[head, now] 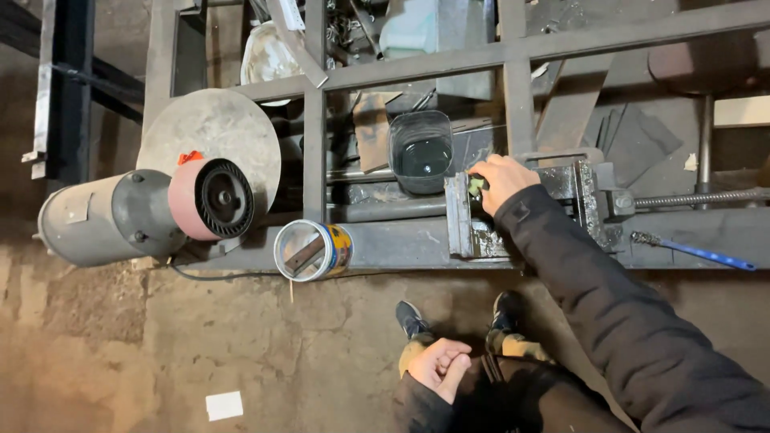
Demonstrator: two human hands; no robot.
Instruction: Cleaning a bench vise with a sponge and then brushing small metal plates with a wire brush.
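Your right hand [499,180] reaches out over the metal frame surface [417,240] and curls closed around a small greenish piece [476,186] that sits at the top of the vise [521,210], near the front edge of the surface. Only a bit of that piece shows between your fingers, so what it is cannot be told. Your left hand [438,366] hangs low by your lap, above the concrete floor [160,345], loosely closed into a fist; whether it holds anything cannot be told.

Just behind your right hand stands a dark plastic tub [422,151] with dark liquid in it, set between the frame bars. The vise's threaded screw [698,197] runs off toward the right edge, and a blue-handled tool [698,252] lies on the front rail below it. Toward the left along the front edge, a tin can [313,250] lies on its side with a piece of metal poking out of its open mouth. Beyond it, at the left end, a grey motor [104,218] with a red fan cover [210,199] sits against a round metal disc [212,132]. Scrap metal and odd bits crowd the space under the frame bars at the far edge. Your shoes [413,319] stand on the floor right at the front edge, and a white scrap [224,405] lies on the floor to the left.
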